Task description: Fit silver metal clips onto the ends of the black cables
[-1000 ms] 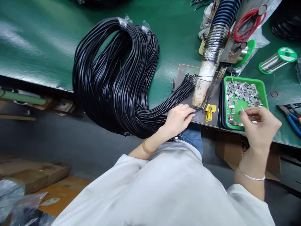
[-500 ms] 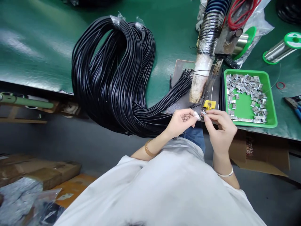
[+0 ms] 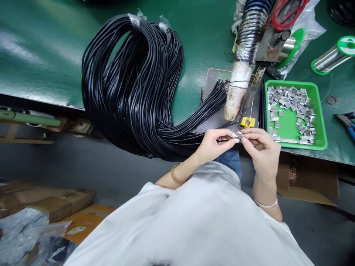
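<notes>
Between the thumb and fingers of my left hand (image 3: 213,146) runs a single black cable (image 3: 223,140), its tip pointing right. My right hand (image 3: 262,149) is closed in a pinch at the tip of that same cable, fingertips almost touching the left ones. A small silver metal piece (image 3: 240,133) shows at the left fingertips; its exact kind is too small to tell. Just beyond the hands are a yellow block (image 3: 247,122) and the thin soldering wire guide (image 3: 253,99). A thick bundle of black cables (image 3: 149,92) lies to the left, its stripped ends on a dark board (image 3: 213,77).
A green tray (image 3: 318,111) of silver USB connector shells stands right of the hands. A wrapped duct hose (image 3: 238,87) hangs over the board. Solder spools (image 3: 328,57), a red ring (image 3: 331,99) and pliers (image 3: 345,121) lie farther right. An open carton (image 3: 307,184) sits below the table edge.
The black cable now shows between my left fingers, where it was hidden before. Both hands have drawn closer together at its tip, the left shifting slightly right.
</notes>
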The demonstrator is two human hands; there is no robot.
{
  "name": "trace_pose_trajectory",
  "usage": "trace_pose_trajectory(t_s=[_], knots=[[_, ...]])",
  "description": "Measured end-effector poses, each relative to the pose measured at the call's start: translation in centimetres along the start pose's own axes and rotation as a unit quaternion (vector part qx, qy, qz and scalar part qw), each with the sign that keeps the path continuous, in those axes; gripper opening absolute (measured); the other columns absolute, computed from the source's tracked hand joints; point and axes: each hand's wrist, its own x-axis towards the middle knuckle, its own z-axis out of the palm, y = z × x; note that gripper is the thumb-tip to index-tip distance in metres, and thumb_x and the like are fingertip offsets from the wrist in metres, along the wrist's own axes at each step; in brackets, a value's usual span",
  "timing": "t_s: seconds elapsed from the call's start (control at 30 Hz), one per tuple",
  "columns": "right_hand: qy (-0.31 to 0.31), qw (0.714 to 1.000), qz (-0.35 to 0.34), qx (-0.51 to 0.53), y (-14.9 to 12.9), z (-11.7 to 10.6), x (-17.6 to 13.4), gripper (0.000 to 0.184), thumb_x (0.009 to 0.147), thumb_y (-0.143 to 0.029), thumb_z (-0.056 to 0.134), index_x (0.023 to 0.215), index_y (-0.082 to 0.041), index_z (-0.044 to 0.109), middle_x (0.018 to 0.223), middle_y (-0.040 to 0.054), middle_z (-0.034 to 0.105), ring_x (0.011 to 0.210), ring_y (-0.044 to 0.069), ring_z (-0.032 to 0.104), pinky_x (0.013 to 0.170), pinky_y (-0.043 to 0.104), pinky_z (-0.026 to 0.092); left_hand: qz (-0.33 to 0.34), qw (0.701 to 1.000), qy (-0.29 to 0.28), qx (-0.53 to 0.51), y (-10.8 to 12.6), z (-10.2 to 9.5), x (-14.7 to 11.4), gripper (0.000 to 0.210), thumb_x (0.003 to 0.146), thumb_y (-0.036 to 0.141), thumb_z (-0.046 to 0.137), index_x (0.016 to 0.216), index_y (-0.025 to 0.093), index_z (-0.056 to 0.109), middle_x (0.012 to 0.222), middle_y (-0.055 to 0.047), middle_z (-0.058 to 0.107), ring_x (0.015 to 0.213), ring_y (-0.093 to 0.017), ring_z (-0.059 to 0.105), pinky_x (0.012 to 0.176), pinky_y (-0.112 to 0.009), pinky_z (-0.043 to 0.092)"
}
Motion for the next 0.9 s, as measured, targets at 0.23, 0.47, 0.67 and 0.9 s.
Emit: trace_pose_trajectory(t_s=[0.23, 0.47, 0.67, 0.9], knots=[[0.014, 0.977, -0.105, -0.187, -1.0, -0.3, -0.5, 0.013, 0.088, -0.019, 0.067, 0.096, -0.026, 0.073, 0.104, 0.0031, 0.073, 0.099, 0.019, 0.070, 0.089, 0.038, 0.061, 0.093, 0.977, 0.021, 0.189, -0.1, -0.3, -0.2, 0.015, 0.090, 0.026, 0.066, 0.086, 0.013, 0.073, 0.078, -0.003, 0.072, 0.059, -0.008, 0.052, 0.057, -0.021, 0.041], [-0.019, 0.956, -0.137, -0.259, -1.4, -0.6, -0.6, 0.020, 0.091, -0.016, 0.061, 0.103, -0.027, 0.072, 0.111, 0.0041, 0.072, 0.106, 0.020, 0.069, 0.099, 0.040, 0.058, 0.203, 0.877, -0.023, 0.434, -0.6, -0.1, -0.6, 0.030, 0.102, 0.024, 0.043, 0.090, 0.014, 0.070, 0.083, -0.007, 0.071, 0.077, -0.016, 0.061, 0.077, -0.030, 0.047], [0.011, 0.984, -0.063, -0.168, -1.7, -0.2, -0.6, 0.014, 0.087, -0.020, 0.067, 0.096, -0.026, 0.074, 0.106, 0.0038, 0.072, 0.099, 0.019, 0.071, 0.086, 0.037, 0.062, 0.142, 0.958, -0.002, 0.251, -0.6, 0.2, -0.9, 0.022, 0.099, 0.028, 0.052, 0.092, 0.014, 0.067, 0.083, -0.007, 0.073, 0.074, -0.013, 0.065, 0.072, -0.025, 0.050], [0.023, 1.000, 0.015, 0.001, -0.4, 0.7, -0.3, 0.003, 0.082, -0.023, 0.073, 0.086, -0.024, 0.074, 0.105, 0.0044, 0.072, 0.093, 0.016, 0.072, 0.077, 0.030, 0.063, -0.016, 1.000, -0.012, -0.008, 0.0, 0.4, -1.3, 0.017, 0.093, 0.030, 0.062, 0.091, 0.013, 0.064, 0.073, -0.002, 0.070, 0.049, -0.004, 0.054, 0.052, -0.017, 0.046]])
